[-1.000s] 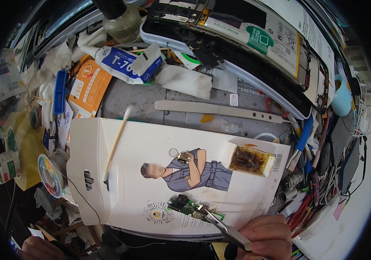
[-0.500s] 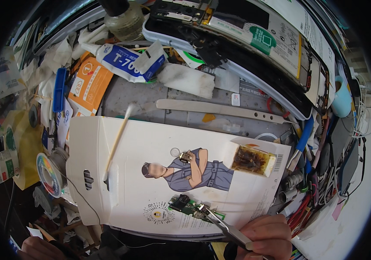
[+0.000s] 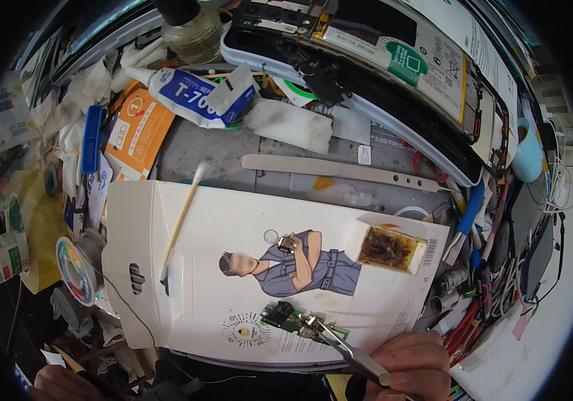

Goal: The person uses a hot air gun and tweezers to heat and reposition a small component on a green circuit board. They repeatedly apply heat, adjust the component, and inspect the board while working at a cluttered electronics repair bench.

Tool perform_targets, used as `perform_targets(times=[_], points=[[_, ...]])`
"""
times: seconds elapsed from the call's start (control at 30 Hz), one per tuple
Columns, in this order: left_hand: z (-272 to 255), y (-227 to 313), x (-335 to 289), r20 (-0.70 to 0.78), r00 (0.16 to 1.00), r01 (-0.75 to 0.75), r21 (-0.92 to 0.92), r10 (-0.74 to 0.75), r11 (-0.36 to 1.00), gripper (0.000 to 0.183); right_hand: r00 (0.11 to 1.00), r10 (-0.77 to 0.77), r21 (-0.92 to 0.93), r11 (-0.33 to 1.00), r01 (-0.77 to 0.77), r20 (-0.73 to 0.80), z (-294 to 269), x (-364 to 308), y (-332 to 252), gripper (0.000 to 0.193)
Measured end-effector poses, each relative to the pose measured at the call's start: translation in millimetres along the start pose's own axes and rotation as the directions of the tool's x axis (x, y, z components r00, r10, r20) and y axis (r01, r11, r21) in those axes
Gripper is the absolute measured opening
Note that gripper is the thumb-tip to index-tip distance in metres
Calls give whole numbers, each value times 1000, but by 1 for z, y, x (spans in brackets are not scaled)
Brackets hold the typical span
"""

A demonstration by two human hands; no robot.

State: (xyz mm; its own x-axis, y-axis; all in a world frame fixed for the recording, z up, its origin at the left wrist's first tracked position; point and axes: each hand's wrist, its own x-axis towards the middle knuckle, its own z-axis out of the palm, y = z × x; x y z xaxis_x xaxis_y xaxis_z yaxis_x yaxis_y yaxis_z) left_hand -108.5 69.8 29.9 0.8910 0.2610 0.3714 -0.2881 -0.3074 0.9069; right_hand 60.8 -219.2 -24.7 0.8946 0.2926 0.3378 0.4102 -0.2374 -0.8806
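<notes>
Circuit board (image 3: 292,321), partly covered by tweezers (image 3: 348,351), right hand (image 3: 412,366) gripping them, left hand (image 3: 64,385) cut off, grasp unclear

Cool, even light; card (image 3: 219,214) bright, left hand (image 3: 66,384) dim; edges bend toward rim, corners black; fine print (image 3: 293,346) soft.

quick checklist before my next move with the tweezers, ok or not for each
1. Tweezers in right hand: ok, held.
2. Tweezer tips at green circuit board: ok.
3. Tips gripping a part firmly: cannot tell, too small.
4. Board supported: ok, on white cardboard.
5. Left hand steadying board: not ok, away at lower left.
6. Cotton swab clear of board: ok, lying apart.
</notes>
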Motion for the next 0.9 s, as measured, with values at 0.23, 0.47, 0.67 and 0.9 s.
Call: perform_targets(times=[0.23, 0.47, 0.67, 0.9], points=[[-1, -2, -2, -1, 1000, -10, -36, 10, 999, 60, 1000, -31, 21, 999, 31, -1, 0, 0, 3, 25], [2, -4, 0, -20, 999, -32, -26, 32, 999, 61, 999, -43, 30, 999, 42, 7, -1, 1, 4, 24], [3, -4, -1, -18, 999, -44, -43, 43, 998, 60, 999, -34, 4, 999, 34, 10, -3, 1, 3, 25], [11, -5, 12, 116, 993, 3, -86, 7, 996, 56, 999, 19, -24, 1000, -18, 37, -5, 2, -2, 26]])
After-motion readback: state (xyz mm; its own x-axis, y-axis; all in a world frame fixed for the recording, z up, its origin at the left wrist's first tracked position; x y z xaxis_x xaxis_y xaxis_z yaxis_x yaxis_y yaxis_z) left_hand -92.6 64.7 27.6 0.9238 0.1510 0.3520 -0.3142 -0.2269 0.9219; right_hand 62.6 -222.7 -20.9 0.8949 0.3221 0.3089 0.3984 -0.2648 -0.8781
